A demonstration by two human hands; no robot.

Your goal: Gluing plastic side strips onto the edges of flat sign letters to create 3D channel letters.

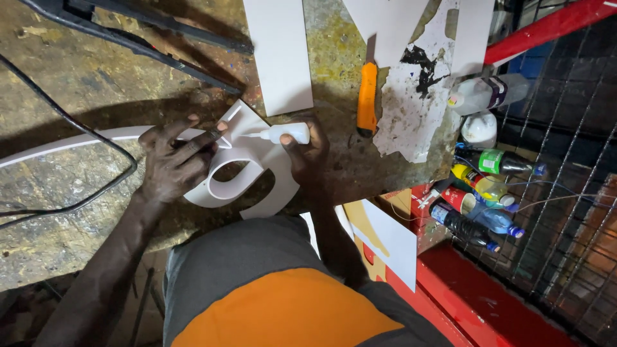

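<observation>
Resting under left hand, white letter; glue bottle in right hand.

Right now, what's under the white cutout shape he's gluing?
The white cutout lies flat on the stained workbench. The left hand presses a white strip on it; the right hand holds a glue bottle. Anything beneath it is hidden.

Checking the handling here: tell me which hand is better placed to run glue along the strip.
Right. The right hand already holds the glue bottle, nozzle toward the strip; the left hand pins the strip against the white letter.
</observation>
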